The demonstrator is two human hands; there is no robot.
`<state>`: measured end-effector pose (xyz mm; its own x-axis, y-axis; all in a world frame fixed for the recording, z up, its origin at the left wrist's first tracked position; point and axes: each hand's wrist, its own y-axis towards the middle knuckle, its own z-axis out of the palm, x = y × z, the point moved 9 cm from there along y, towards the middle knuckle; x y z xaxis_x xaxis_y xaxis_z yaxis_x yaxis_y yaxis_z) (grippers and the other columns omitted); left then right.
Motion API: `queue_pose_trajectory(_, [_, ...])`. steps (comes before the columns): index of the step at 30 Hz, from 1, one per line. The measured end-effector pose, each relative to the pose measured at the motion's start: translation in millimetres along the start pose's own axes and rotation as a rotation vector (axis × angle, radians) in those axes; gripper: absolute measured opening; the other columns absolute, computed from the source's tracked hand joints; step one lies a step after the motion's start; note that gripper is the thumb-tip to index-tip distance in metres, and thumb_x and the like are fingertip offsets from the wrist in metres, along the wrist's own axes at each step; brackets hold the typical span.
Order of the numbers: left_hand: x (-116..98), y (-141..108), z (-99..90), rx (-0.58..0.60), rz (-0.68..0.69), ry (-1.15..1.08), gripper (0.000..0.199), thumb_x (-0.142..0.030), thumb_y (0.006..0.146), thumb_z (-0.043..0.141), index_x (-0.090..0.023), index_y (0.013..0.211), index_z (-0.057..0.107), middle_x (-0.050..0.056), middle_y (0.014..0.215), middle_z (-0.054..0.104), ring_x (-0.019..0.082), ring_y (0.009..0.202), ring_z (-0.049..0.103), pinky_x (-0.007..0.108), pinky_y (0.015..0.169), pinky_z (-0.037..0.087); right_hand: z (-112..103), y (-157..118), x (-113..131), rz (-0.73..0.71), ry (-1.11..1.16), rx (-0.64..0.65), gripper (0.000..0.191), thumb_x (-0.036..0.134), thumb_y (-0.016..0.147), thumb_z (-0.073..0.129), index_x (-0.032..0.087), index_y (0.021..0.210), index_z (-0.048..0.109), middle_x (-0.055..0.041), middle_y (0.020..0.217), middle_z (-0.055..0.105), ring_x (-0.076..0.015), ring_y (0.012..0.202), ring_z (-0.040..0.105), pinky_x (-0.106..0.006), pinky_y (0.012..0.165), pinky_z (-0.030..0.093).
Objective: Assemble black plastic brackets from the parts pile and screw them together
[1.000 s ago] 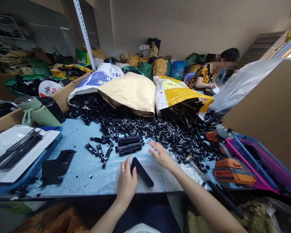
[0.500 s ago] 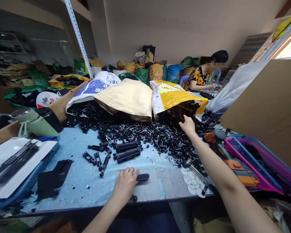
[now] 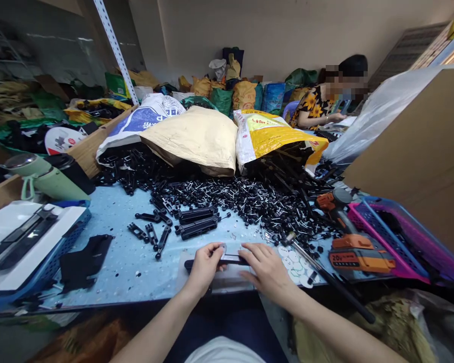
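1. Bar, black, lies crosswise before the person, near the table's front edge, over a pale plate; both hands at it.
2. Left hand: thumb and forefinger pinched together on a small pale piece, disc-like but too small to be sure. Bar passes beneath these fingers; whether they also grip it, cannot tell.
3. Right hand: fingers arched over the bar's right end, thumb parted from them, no full clasp. Pressure on the bar cannot be judged.
4. Handling (judgement): a light pinch should spare the thin piece; steadying the bar's right end should limit rolling. Keep the piece square to the bar, fingertips off its face.
5. Edges: both forearms cross the front rim of the blue tabletop; little depth on the near side, so work is better kept over the plate.
6. Room: widest margin to the left, before the loose black links. Beyond the hands, stacked bars and heaped screws limit reach.
7. Right side tighter: white discs just beside the hand, then a long-handled tool overhanging the rim, and an orange drill. Swing the elbow with care.
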<state>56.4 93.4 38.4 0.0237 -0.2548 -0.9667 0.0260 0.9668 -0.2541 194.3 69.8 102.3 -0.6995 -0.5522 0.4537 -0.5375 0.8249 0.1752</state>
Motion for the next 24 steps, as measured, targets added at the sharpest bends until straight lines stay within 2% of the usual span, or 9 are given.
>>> queue_pose_trajectory(2, [-10.8,-5.7,5.9,0.112,0.158,0.26,0.038,-0.04,0.081,0.044,-0.016,0.109,0.053,0.006,0.092,0.061,0.016,0.077,0.059,0.03,0.066,0.048,10.6,-2.8,-8.6,-0.064,-0.149,0.166,0.025,0.034,0.085,0.046,0.02,0.104,0.054,-0.0082,0.089,0.062,-0.0212,0.084,0.056,-0.032,0.07,0.041])
queue_pose_trajectory(4, [-21.6,-11.9,12.6,0.199,0.339,0.582,0.044,-0.043,0.083,0.041,-0.02,0.12,0.046,0.008,0.113,0.054,0.021,0.105,0.048,0.038,0.088,0.039,26.8,-8.4,-16.1,-0.127,-0.218,0.317,0.023,0.037,0.086,0.044,0.021,0.099,0.053,-0.004,0.08,0.062,-0.018,0.073,0.057,-0.027,0.062,0.039])
queue_pose_trajectory(5, [-23.1,-14.1,16.2,0.241,0.401,0.733,0.047,-0.045,0.082,0.042,-0.02,0.122,0.043,0.008,0.118,0.05,0.023,0.112,0.042,0.041,0.093,0.034,34.0,-11.1,-18.8,-0.145,-0.248,0.359,0.025,0.041,0.086,0.043,0.021,0.096,0.054,-0.0034,0.079,0.061,-0.0175,0.071,0.058,-0.026,0.06,0.038])
queue_pose_trajectory(6, [-21.7,-15.4,19.8,0.285,0.438,0.862,0.05,-0.049,0.08,0.044,-0.02,0.122,0.043,0.009,0.119,0.049,0.024,0.113,0.04,0.042,0.095,0.031,39.6,-13.0,-21.5,-0.145,-0.28,0.378,0.028,0.044,0.086,0.042,0.02,0.092,0.054,-0.0031,0.078,0.061,-0.0172,0.069,0.058,-0.025,0.058,0.036])
queue_pose_trajectory(9, [-13.2,-16.9,27.1,0.36,0.478,1.097,0.06,-0.059,0.069,0.052,-0.02,0.113,0.048,0.009,0.109,0.053,0.027,0.104,0.045,0.042,0.088,0.034,49.4,-15.0,-26.0,-0.085,-0.351,0.379,0.033,0.048,0.086,0.037,0.02,0.088,0.053,-0.0025,0.076,0.061,-0.0154,0.064,0.058,-0.023,0.053,0.032])
queue_pose_trajectory(11, [-11.1,-17.5,28.2,0.326,0.502,1.163,0.065,-0.061,0.06,0.06,-0.019,0.109,0.048,0.008,0.103,0.054,0.027,0.097,0.048,0.041,0.084,0.036,48.8,-14.0,-23.9,-0.054,-0.384,0.354,0.034,0.049,0.087,0.035,0.02,0.088,0.053,-0.0021,0.074,0.06,-0.0149,0.062,0.057,-0.023,0.052,0.03])
queue_pose_trajectory(13, [-11.1,-18.4,26.6,0.27,0.519,1.172,0.064,-0.057,0.058,0.063,-0.019,0.107,0.046,0.007,0.099,0.055,0.026,0.093,0.05,0.038,0.081,0.037,42.7,-11.4,-17.6,-0.05,-0.418,0.307,0.033,0.049,0.087,0.034,0.021,0.089,0.052,-0.0022,0.075,0.06,-0.0154,0.063,0.057,-0.024,0.053,0.03])
queue_pose_trajectory(19, [-13.5,-21.4,19.4,0.223,0.587,1.088,0.037,-0.044,0.071,0.057,-0.021,0.099,0.048,0.005,0.09,0.056,0.022,0.087,0.053,0.032,0.073,0.04,22.3,-2.9,3.2,-0.076,-0.474,0.196,0.028,0.042,0.089,0.035,0.021,0.092,0.053,-0.0056,0.078,0.058,-0.0159,0.065,0.053,-0.026,0.059,0.031])
queue_pose_trajectory(24, [-12.6,-20.1,13.2,0.187,0.56,1.074,0.038,-0.042,0.072,0.058,-0.02,0.102,0.047,0.005,0.091,0.058,0.022,0.088,0.054,0.032,0.074,0.041,20.2,4.3,0.4,-0.092,-0.483,0.162,0.027,0.042,0.088,0.037,0.021,0.092,0.054,-0.0054,0.078,0.058,-0.0173,0.067,0.054,-0.027,0.059,0.031])
